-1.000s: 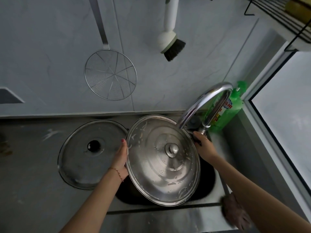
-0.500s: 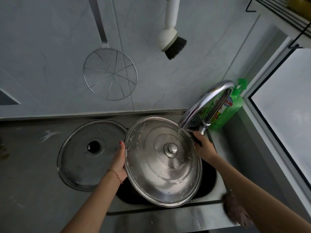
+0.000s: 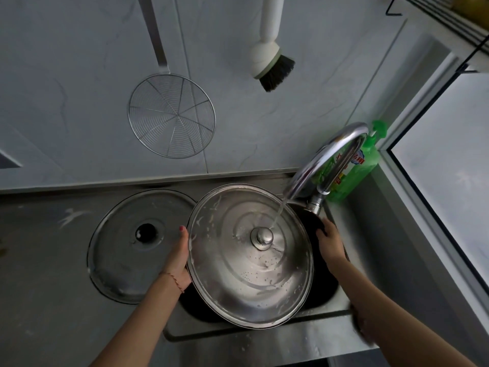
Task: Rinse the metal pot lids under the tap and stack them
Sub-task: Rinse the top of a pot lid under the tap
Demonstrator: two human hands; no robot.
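Large steel lid (image 3: 248,258) held over sink (image 3: 341,307), tap (image 3: 325,157) stream striking knob. Left hand (image 3: 178,254) grip clamps left rim; right hand (image 3: 330,241) steadies right edge. Wet, soapy, stiff, likely slippery: hold rim. Second lid (image 3: 132,247) lies on counter (image 3: 39,300), left.

Soapy lid (image 3: 248,260) under running tap (image 3: 325,157), left hand (image 3: 177,258) gripping, right hand (image 3: 330,242) perhaps touching.
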